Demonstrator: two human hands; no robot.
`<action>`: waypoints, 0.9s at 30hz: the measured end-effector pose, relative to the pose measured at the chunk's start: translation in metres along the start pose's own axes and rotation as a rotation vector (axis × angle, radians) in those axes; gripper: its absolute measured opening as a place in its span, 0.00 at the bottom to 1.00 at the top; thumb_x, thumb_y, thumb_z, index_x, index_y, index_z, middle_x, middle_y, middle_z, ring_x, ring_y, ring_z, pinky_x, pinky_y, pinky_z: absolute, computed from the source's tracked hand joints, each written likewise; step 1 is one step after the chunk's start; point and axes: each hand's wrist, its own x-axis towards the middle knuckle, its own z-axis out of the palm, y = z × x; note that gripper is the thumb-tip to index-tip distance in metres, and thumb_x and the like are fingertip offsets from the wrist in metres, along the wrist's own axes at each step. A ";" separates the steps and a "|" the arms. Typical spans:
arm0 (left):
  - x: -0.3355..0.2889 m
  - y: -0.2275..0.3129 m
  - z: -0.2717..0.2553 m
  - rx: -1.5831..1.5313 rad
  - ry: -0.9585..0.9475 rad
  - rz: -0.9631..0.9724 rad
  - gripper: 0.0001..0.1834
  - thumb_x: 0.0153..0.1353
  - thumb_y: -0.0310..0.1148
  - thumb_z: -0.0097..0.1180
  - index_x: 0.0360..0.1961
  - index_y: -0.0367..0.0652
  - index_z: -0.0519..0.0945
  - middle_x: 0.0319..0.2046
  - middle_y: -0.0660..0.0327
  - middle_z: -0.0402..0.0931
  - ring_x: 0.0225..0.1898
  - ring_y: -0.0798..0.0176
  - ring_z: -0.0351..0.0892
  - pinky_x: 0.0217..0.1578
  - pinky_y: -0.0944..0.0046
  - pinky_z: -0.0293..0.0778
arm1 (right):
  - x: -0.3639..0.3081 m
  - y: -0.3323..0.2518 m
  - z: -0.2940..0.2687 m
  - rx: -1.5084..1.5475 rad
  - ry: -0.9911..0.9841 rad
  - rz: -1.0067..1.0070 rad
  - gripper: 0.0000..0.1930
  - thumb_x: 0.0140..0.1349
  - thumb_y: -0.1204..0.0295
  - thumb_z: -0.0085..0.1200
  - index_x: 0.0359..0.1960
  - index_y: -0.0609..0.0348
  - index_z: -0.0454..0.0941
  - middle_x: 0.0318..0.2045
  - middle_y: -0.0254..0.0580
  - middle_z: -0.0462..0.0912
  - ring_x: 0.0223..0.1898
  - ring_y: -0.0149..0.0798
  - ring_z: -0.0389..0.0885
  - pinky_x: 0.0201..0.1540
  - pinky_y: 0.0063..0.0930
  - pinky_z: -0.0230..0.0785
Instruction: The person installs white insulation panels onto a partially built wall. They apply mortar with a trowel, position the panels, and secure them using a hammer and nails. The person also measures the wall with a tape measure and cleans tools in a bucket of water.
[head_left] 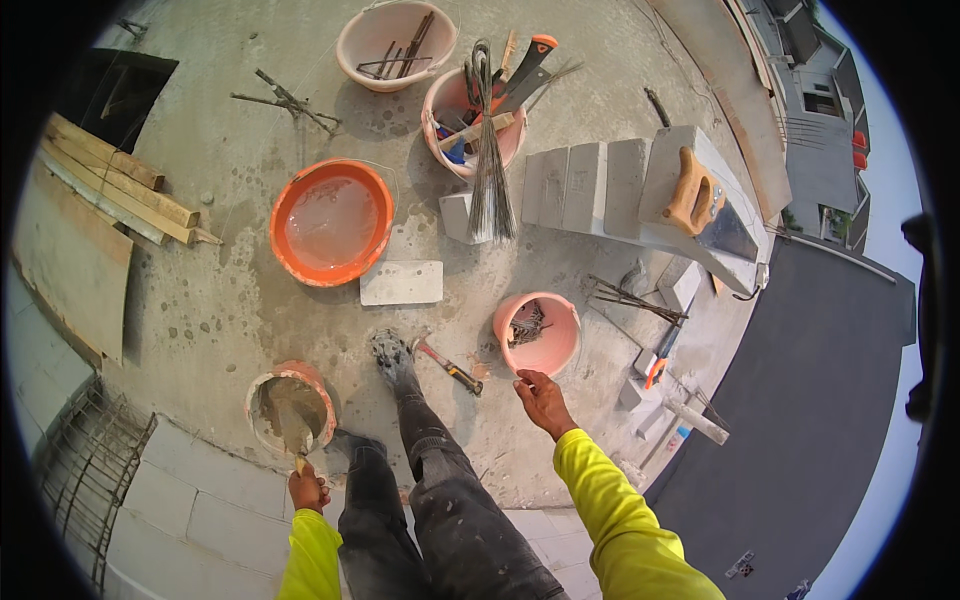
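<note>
Our left hand (308, 491) is clamped on a trowel (293, 428) dipped in the mortar bucket (290, 405); our right hand (541, 399) reaches, fingers apart, beside the pink bucket (538, 334). Perched above, we might slip or tip either bucket.

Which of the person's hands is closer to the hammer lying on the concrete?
The right hand. It reaches out just right of the hammer, near the pink bucket of nails. The left hand is lower and farther left, gripping a trowel in the mortar bucket.
</note>
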 end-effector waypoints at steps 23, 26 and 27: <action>0.043 -0.003 -0.033 0.172 -0.073 0.121 0.15 0.73 0.49 0.47 0.44 0.49 0.69 0.23 0.65 0.70 0.12 0.70 0.67 0.10 0.69 0.61 | -0.034 0.145 0.198 -0.123 0.022 0.214 0.13 0.64 0.69 0.55 0.45 0.64 0.79 0.37 0.55 0.85 0.39 0.51 0.85 0.45 0.39 0.76; 0.055 -0.009 -0.034 0.158 -0.088 0.187 0.16 0.72 0.50 0.48 0.44 0.48 0.70 0.22 0.65 0.70 0.11 0.70 0.66 0.10 0.70 0.61 | 0.020 0.196 0.223 -0.019 0.272 0.322 0.16 0.64 0.69 0.53 0.50 0.65 0.77 0.41 0.58 0.85 0.44 0.54 0.84 0.50 0.40 0.75; 0.058 -0.011 -0.034 0.163 -0.071 0.200 0.16 0.72 0.50 0.48 0.44 0.48 0.70 0.22 0.65 0.71 0.11 0.70 0.66 0.10 0.70 0.61 | 0.042 0.216 0.230 0.054 0.369 0.372 0.19 0.64 0.69 0.53 0.54 0.66 0.76 0.43 0.60 0.84 0.46 0.55 0.84 0.51 0.39 0.75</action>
